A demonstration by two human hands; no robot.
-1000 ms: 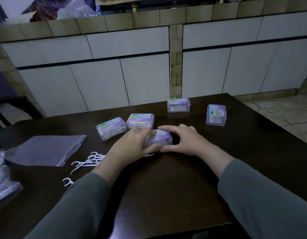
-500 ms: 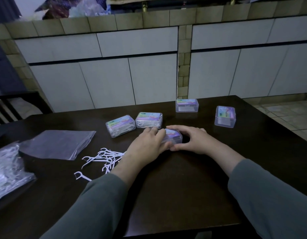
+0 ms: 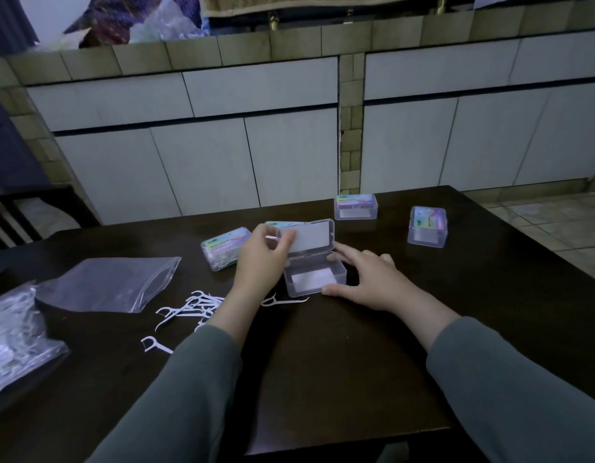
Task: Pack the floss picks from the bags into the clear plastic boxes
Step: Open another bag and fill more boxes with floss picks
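Observation:
A clear plastic box (image 3: 314, 277) stands open and empty on the dark table (image 3: 322, 379). Its lid (image 3: 314, 236) is raised upright. My left hand (image 3: 261, 262) pinches the lid's left edge between thumb and fingers. My right hand (image 3: 369, 279) steadies the box base with its thumb at the front corner and fingers behind. Loose white floss picks (image 3: 189, 309) lie in a pile to the left, and one pick (image 3: 282, 300) lies just in front of the box. A bag with floss picks (image 3: 15, 332) sits at the far left edge.
An empty flat plastic bag (image 3: 109, 284) lies left of the picks. A closed box filled with picks (image 3: 224, 247) sits behind my left hand, another is mostly hidden behind the lid. Two closed boxes (image 3: 356, 207) (image 3: 427, 225) stand further right. A chair (image 3: 25, 208) stands at the left.
The box was closed under both hands; now its lid is swung up and open. My left hand rose with the lid, and my right hand shifted to the base.

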